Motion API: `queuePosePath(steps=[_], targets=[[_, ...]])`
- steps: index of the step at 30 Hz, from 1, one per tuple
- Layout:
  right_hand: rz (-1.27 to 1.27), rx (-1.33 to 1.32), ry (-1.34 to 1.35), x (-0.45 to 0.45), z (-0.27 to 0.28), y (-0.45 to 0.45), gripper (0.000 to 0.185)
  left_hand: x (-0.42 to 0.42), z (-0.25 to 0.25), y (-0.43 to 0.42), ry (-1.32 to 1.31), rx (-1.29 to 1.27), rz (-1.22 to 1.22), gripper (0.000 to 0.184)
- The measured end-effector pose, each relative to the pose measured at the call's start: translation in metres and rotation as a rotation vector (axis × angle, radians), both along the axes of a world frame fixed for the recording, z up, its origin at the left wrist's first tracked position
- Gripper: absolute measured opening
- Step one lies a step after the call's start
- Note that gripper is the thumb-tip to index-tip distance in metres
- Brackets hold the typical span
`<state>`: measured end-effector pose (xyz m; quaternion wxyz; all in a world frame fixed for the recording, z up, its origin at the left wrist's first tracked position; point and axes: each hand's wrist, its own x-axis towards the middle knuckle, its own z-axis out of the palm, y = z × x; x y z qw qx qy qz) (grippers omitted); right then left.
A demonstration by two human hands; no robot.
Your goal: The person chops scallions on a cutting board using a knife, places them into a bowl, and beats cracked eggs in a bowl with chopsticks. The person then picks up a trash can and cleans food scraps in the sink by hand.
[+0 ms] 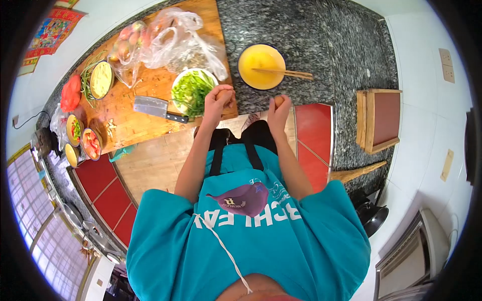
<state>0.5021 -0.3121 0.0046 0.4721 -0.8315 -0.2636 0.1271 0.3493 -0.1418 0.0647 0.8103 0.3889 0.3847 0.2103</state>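
Grip: right hand closed on egg | left hand curled, contents unclear, by board edge | counter open

Speckled counter; bowl, cutting board on it.

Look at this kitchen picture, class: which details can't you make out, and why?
- Head view: most of the brownish thing in the left hand, hidden by fingers.
- Head view: the lower part of the brown rounded thing in the right hand, hidden by fingers.
- Head view: small print on the purple patch, too small.
- Head view: the black object at far right, cut off by the dark rim.
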Motion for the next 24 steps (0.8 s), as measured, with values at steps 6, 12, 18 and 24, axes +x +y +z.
queuePosePath(steps=[6,12,18,24], targets=[[0.16,-0.25,-0.42,0.076,0.018,-0.009,0.047,0.023,-0.002,-0.048,0.029,-0.028,0.229,0.015],[0.286,-0.371,-0.507,0.089,-0.006,-0.014,0.05,0.031,0.002,-0.063,0.074,-0.041,0.358,0.017],[0.361,-0.212,-0.317,0.095,-0.009,-0.014,0.04,0.033,-0.006,-0.075,0.015,-0.035,0.376,0.017],[0.443,0.182,-0.056,0.068,0.079,0.034,0.037,0.034,-0.008,-0.066,-0.005,-0.047,0.339,0.018]])
